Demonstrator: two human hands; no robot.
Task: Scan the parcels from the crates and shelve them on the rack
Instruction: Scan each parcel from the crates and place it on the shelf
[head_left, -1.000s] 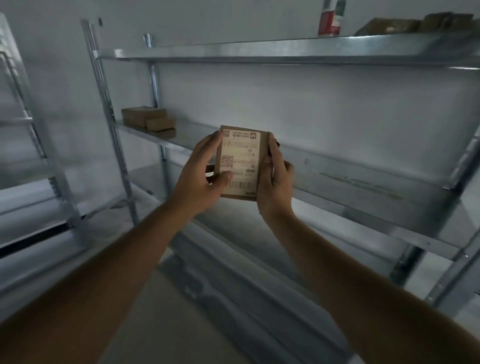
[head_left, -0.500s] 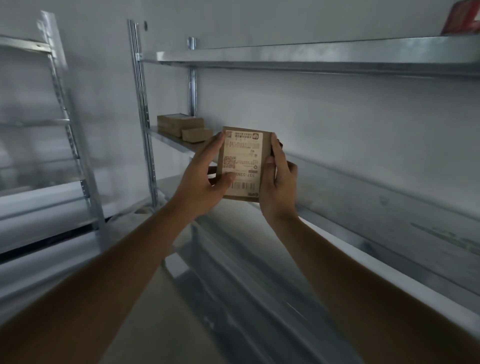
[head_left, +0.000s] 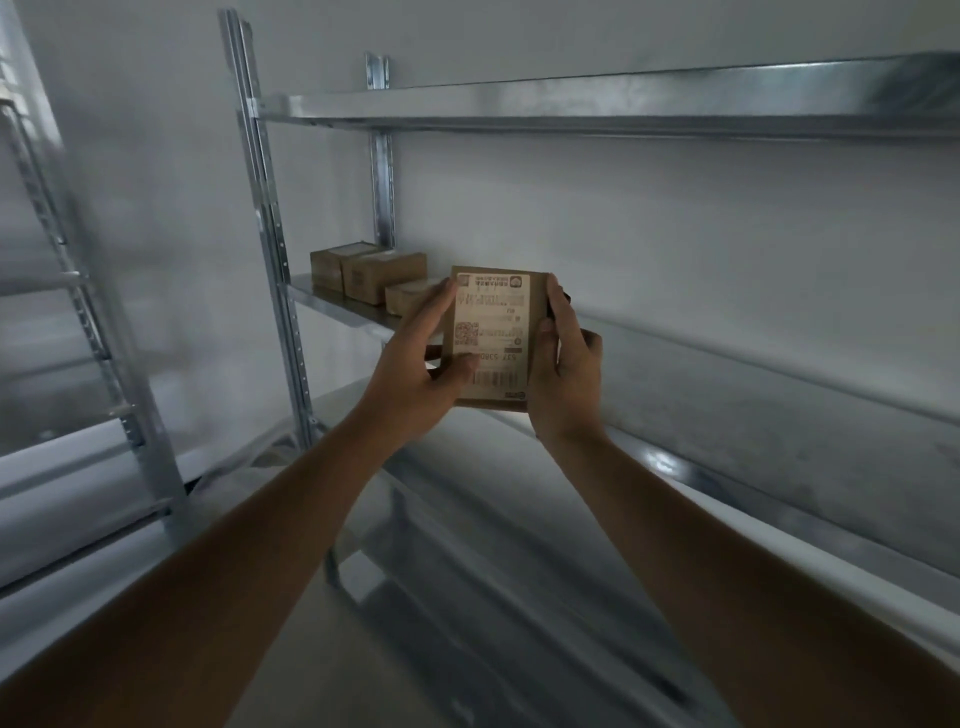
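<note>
Nearest the camera, two bare forearms are reaching up from the 7 and 5 o'clock corners toward the middle of the view. The left hand (head_left: 415, 374) is clasping the left edge of a small cardboard parcel (head_left: 493, 338), thumb pressing on the lower part of its printed label (head_left: 492, 335); the right hand (head_left: 563, 374) is closing on the right edge, fingers wrapping behind. Both hands are gripping the parcel, which is being held upright in the air just past centre, in front of the middle shelf (head_left: 727, 374) of the metal rack (head_left: 270, 260), not yet resting on it.

The parcel is looking light and stiff: a flat carton holding its shape under a two-edge pinch, with no sag. Its plain cardboard should not be slippery, and the side edges are the sensible hold, leaving the barcode uncovered.

Farther back, at about 10 o'clock from the parcel, three shelved boxes (head_left: 363, 273) are sitting at the left end of that shelf, close against each other. Beyond, the upper shelf (head_left: 571, 106) is running across at 12 o'clock, against a pale wall (head_left: 623, 218).
</note>
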